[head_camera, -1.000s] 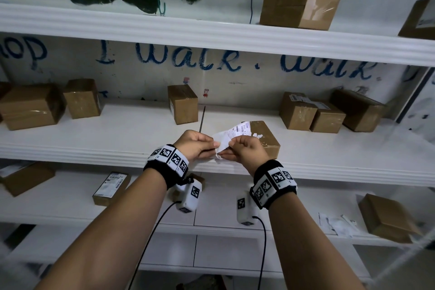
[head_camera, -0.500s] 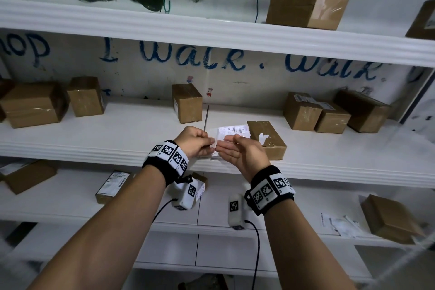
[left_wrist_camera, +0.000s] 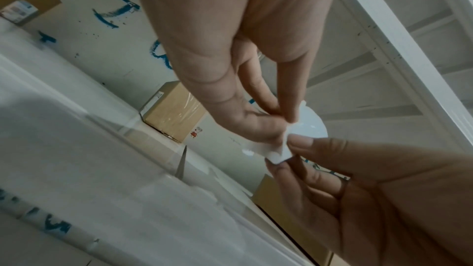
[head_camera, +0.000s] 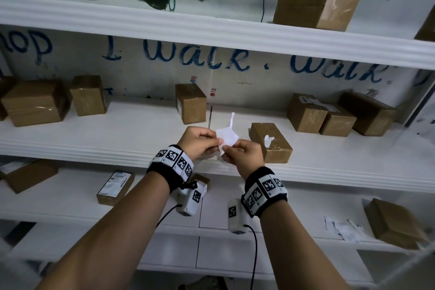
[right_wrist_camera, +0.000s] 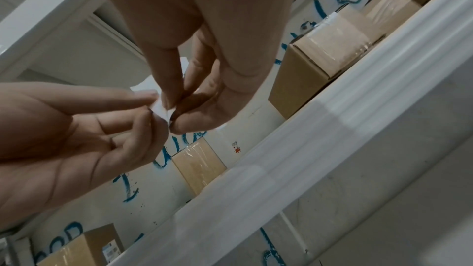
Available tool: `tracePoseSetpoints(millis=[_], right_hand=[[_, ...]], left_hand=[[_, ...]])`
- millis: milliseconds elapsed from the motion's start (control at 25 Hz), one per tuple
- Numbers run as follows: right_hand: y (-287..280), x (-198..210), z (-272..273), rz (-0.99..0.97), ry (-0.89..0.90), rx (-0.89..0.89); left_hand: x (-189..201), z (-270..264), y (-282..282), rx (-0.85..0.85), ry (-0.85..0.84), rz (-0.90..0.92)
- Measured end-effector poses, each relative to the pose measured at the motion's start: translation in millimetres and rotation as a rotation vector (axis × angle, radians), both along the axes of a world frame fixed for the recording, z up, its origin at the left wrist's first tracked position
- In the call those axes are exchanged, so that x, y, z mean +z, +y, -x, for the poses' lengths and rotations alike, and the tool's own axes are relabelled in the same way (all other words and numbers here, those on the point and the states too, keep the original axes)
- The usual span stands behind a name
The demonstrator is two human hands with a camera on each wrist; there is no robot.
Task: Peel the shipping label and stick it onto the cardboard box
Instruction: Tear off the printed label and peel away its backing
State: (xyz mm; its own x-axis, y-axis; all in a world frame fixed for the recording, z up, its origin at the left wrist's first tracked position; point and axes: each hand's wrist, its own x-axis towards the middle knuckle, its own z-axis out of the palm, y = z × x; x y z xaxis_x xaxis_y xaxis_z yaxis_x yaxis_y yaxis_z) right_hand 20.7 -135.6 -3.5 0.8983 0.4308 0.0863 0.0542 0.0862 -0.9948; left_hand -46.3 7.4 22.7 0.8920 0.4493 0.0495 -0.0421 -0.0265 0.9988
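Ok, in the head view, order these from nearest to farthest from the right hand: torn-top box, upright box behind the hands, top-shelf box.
1. Torn-top box, just right of the right hand.
2. Upright box, behind, slightly left.
3. Top-shelf box, high up, right.

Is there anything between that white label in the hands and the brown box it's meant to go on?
Nothing visible stands between them. Both hands pinch the label in the air above the shelf edge, and the box lies just right of it, with its top bare except for a torn white scrap.
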Motion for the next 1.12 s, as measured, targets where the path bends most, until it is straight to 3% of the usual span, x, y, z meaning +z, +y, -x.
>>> tracePoseSetpoints(millis=[80, 160, 360, 600, 840, 1120], right_hand=[[-0.5, 1.0, -2.1, -0.033, 0.032, -0.013], [-0.2, 2.1, -5.3, -0.079, 0.081, -0.021], [3.1, 6.2, -7.4, -0.114, 0.100, 0.011], [5.9, 7.3, -14.0, 0.116, 0.056, 0.065], [-4.8, 18.0, -15.1, 0.065, 0.153, 0.190], [1.2, 5.4, -2.4, -0.184, 0.244, 0.160]], left_hand=[[-3.4, 3.6, -0.4, -0.093, -0.016, 0.092], [-10.0, 5.4, 0.0, -0.172, -0.027, 0.064], [-15.4, 2.2, -0.9, -0.022, -0.086, -0.045], [-10.1, 0.7, 12.7, -0.079, 0.082, -0.426], [-5.6, -1.1, 17.0, -0.144, 0.140, -0.438], [-11.0, -4.5, 6.7, 0.026, 0.033, -0.351]])
